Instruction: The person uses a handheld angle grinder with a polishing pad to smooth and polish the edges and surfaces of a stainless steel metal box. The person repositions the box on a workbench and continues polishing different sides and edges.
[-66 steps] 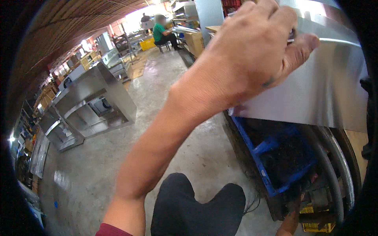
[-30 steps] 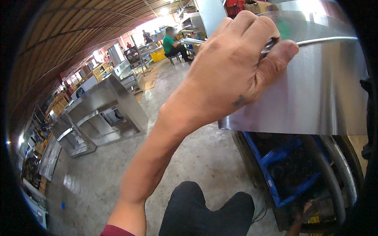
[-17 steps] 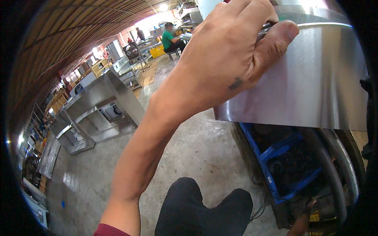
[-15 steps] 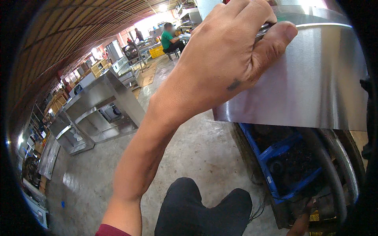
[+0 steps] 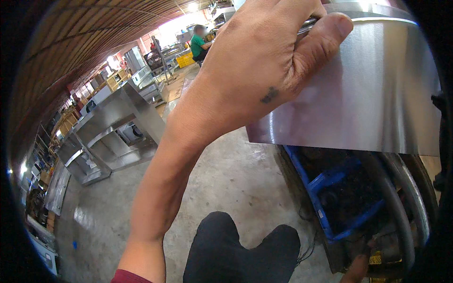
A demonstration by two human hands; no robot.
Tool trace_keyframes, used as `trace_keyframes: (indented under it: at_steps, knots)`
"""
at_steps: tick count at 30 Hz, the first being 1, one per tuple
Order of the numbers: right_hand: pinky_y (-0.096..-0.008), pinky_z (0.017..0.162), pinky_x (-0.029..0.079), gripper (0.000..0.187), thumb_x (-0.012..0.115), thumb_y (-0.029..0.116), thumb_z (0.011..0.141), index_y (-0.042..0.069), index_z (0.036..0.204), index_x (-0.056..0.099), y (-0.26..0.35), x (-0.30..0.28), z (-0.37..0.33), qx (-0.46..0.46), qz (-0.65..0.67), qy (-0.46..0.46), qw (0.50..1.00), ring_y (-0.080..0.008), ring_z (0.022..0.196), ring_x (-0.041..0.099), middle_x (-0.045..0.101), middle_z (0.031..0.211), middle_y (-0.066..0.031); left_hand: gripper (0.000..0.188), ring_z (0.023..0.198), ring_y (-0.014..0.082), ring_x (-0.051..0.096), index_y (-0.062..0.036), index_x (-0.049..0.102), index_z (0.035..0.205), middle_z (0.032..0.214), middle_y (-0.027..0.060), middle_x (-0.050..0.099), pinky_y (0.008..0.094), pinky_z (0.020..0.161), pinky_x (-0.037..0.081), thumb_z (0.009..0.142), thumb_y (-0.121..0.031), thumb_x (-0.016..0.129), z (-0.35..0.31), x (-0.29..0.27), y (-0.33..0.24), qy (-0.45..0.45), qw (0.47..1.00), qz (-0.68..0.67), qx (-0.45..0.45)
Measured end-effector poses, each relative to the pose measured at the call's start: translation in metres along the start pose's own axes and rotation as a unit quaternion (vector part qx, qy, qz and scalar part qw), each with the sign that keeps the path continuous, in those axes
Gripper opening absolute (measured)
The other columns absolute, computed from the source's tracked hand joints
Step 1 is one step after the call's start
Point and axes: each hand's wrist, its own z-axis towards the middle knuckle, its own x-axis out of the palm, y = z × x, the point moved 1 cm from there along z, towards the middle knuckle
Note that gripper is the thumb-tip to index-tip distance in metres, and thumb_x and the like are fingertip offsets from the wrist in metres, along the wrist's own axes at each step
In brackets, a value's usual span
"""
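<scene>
My left hand (image 5: 264, 66) reaches up across the middle of the view, its fingers curled over the top edge of a shiny sheet-metal panel (image 5: 358, 99). The thumb presses along that edge, and a bit of dark, shiny metal shows between thumb and fingers. The fingertips are hidden behind the hand. Flat and upright to the eye, the panel fills the upper right, with a bright line along its upper edge. At the lower right edge only a small part of my right hand (image 5: 357, 270) shows; its fingers cannot be made out.
Below the panel sit a blue plastic frame (image 5: 306, 188) and thick curved tubes (image 5: 406, 198). On the left a large stainless-steel cabinet frame (image 5: 113, 134) stands on the concrete floor (image 5: 226, 184). A person in green (image 5: 198, 45) sits farther back near a yellow crate (image 5: 185, 60).
My left hand and the panel's near corner have shifted slightly left and up in the view. The grip looks the same. The part of my right hand has moved a little left.
</scene>
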Motion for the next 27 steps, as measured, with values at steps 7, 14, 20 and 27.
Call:
trace_keyframes:
  at_steps: [7,14,20,27]
  knots:
    - [-0.0497,0.111,0.057,0.053,0.067,0.033,0.112,-0.008,0.146,0.068,-0.002,0.0,-0.012,0.0,-0.004,-0.002,1.0,-0.0398,0.123,0.073,0.071,0.14,-0.0303,0.05,0.098,0.0286,0.065,-0.0014,0.065,0.121,0.106,0.016,0.062,0.0454,0.088,0.055,0.121,-0.049,0.05,0.004,0.002,-0.014,0.002,0.998,0.005,-0.058]
    - [-0.0506,0.113,0.057,0.054,0.066,0.033,0.112,-0.008,0.147,0.067,0.017,0.0,0.0,-0.006,0.008,-0.038,0.999,-0.0411,0.126,0.072,0.07,0.142,-0.0313,0.044,0.093,0.0319,0.066,-0.0008,0.064,0.117,0.103,0.0181,0.063,0.0471,0.084,0.056,0.121,-0.044,0.054,-0.002,0.002,-0.008,-0.03,0.999,0.013,-0.008]
    - [-0.0513,0.115,0.055,0.055,0.066,0.033,0.111,-0.007,0.149,0.065,0.097,0.019,0.033,-0.065,0.118,-0.109,0.985,-0.0417,0.13,0.068,0.067,0.147,-0.0299,0.041,0.091,0.0329,0.067,-0.0006,0.063,0.116,0.103,0.0185,0.063,0.0477,0.083,0.056,0.12,-0.04,0.056,0.0,0.005,-0.002,-0.041,0.998,0.035,-0.012]
    - [-0.0522,0.117,0.052,0.057,0.065,0.033,0.109,-0.005,0.151,0.063,0.19,0.08,0.019,-0.123,0.193,-0.038,0.973,-0.0424,0.136,0.063,0.064,0.151,-0.0283,0.039,0.091,0.0334,0.067,-0.0006,0.063,0.116,0.104,0.0184,0.063,0.0482,0.082,0.056,0.12,-0.039,0.057,0.0,0.013,0.005,-0.057,0.998,0.032,0.001]
